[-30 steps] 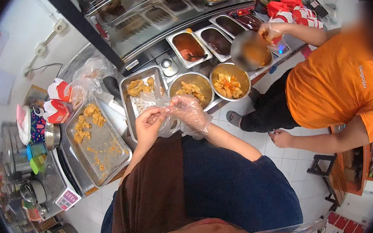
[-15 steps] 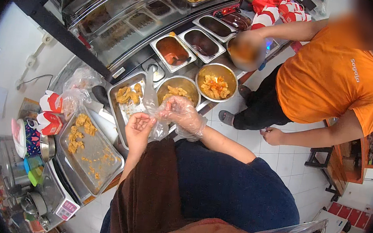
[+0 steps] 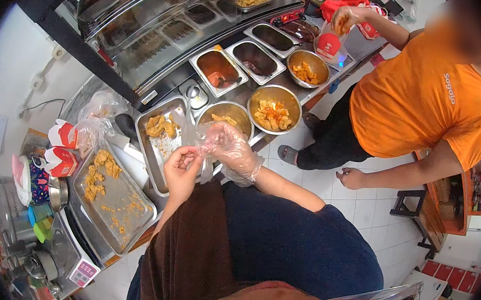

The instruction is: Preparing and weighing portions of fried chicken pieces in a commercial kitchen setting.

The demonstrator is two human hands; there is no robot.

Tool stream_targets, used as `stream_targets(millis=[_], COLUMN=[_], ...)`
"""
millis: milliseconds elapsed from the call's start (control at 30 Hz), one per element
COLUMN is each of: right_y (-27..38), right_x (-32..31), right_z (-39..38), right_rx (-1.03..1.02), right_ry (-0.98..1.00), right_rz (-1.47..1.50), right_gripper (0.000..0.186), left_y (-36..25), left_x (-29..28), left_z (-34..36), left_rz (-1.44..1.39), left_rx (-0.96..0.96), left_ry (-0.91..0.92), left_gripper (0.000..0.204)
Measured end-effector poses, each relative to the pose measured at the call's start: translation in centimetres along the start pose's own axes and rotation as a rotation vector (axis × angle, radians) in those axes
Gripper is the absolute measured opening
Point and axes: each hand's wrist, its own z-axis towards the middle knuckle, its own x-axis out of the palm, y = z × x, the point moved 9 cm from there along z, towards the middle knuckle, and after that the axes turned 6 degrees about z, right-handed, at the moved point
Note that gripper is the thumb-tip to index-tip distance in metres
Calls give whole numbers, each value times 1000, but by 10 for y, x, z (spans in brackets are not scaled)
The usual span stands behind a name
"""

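My bare left hand [image 3: 183, 170] pinches a clear plastic glove [image 3: 206, 169] that hangs loose between my hands. My right hand [image 3: 226, 144] wears a glove of the same thin plastic, and its bent fingers grip the loose one. Behind my hands, a metal bowl [image 3: 247, 113] of fried chicken pieces is partly covered by the right hand. To its right, another metal bowl [image 3: 298, 102] holds chicken pieces with red sauce on top. A deep tray [image 3: 182, 108] with a few fried pieces lies just left of my hands.
A large shallow tray [image 3: 139, 228] of fried pieces and crumbs is at left, near red and white boxes [image 3: 60, 161]. Sauce pans [image 3: 219, 71] line the counter below a glass display case [image 3: 147, 31]. A co-worker in orange [image 3: 416, 103] stands at right, beside a third bowl [image 3: 324, 71].
The co-worker's hand has risen from the far bowl with food and is now over a red box. My hands have barely moved, still gripping the plastic glove.
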Motion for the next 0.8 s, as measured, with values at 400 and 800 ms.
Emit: stream_targets(millis=[400, 800], right_y=[-1, 42], right_x=[-2, -13], right_z=[2, 11], right_rx=[109, -162], right_ry=[7, -65], right_rz=[181, -617], right_gripper=[33, 25], left_y=[7, -9], left_x=[-1, -35], left_z=[8, 17], left_rz=[-21, -165], left_rx=[-47, 76], left_ry=[-35, -141], left_gripper=[8, 12])
